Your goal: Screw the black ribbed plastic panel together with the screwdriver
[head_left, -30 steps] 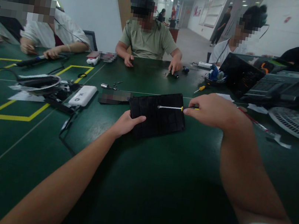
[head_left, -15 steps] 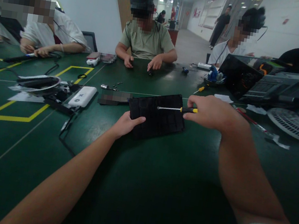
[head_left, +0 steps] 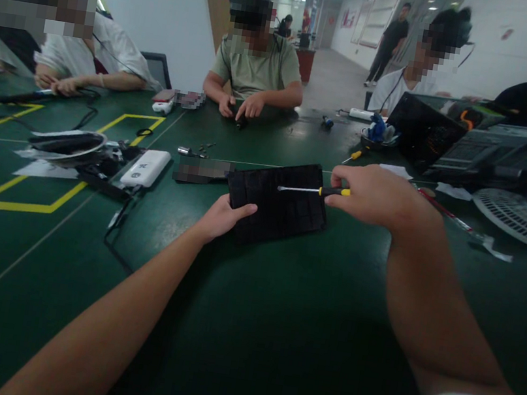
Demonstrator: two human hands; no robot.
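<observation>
A flat black rectangular panel (head_left: 286, 211) lies on the green table (head_left: 244, 327) in front of me. My left hand (head_left: 221, 217) grips its near left corner, thumb on top. My right hand (head_left: 373, 194) is closed round the yellow-and-black handle of a small screwdriver (head_left: 311, 190). The metal shaft points left, its tip over the middle of the panel's far part.
A white power bank (head_left: 146, 168), cables and a dish (head_left: 66, 143) lie at the left inside yellow tape lines. Loose screws (head_left: 196, 150) sit beyond the panel. Opened black devices (head_left: 473, 150) and a white fan grille (head_left: 518, 219) stand at the right. Several people sit around the table.
My hands and the screwdriver have barely moved. The person opposite drew both hands together toward a small dark object near their chest. A person in the hallway walked closer.
</observation>
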